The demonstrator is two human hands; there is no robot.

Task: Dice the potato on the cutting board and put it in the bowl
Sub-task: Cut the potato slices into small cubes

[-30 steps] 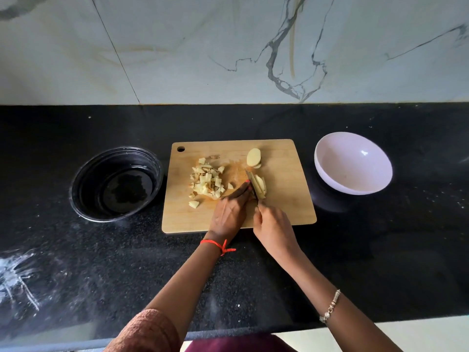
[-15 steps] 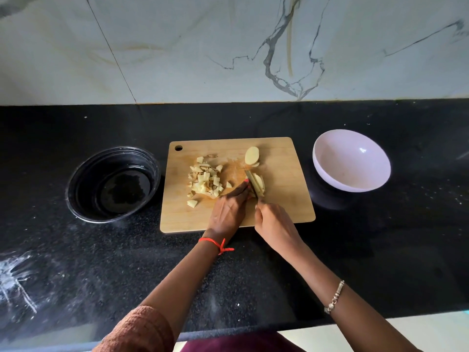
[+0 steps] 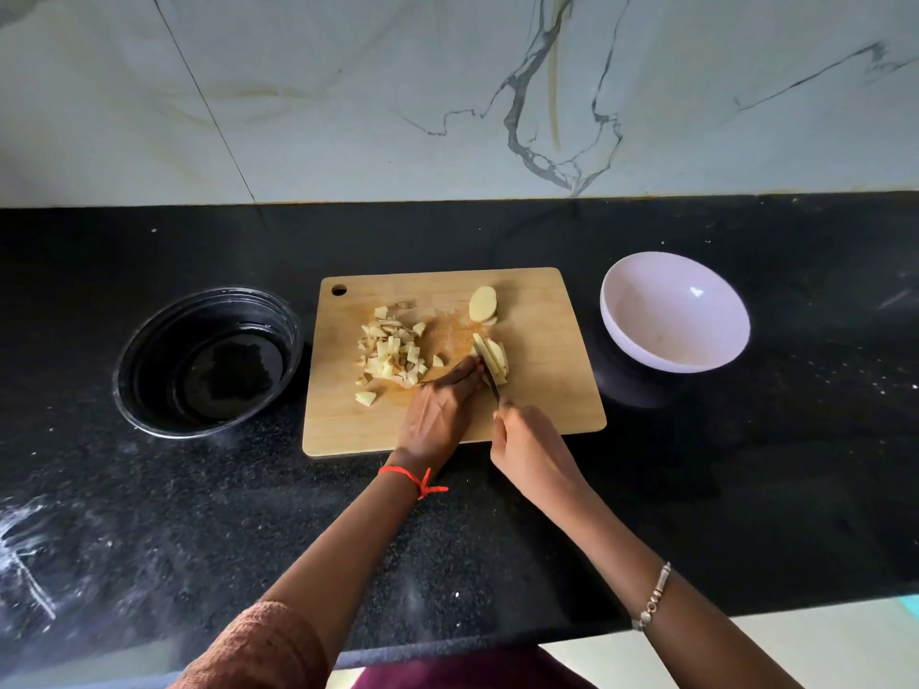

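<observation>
Head view: a wooden board lies on a black speckled counter, with a hanging hole in its far left corner. On the left half of the board sits a loose heap of dice, one piece lying apart at the near edge of the heap. Right of the heap, a small stack of potato strips lies near the middle, and a rounded slice rests just beyond it. The left hand, a red thread at its wrist, reaches flat over the board with fingers stretched forward, their tips pressing the near left side of the strips. The right hand, a beaded bracelet on its wrist, is curled round the handle of a knife, whose blade lies along the strips beside the left fingertips. A white bowl stands just right of the board, tilted toward the camera, with no potato in it. A black bowl sits just left of the board. Behind, a veined marble wall.
</observation>
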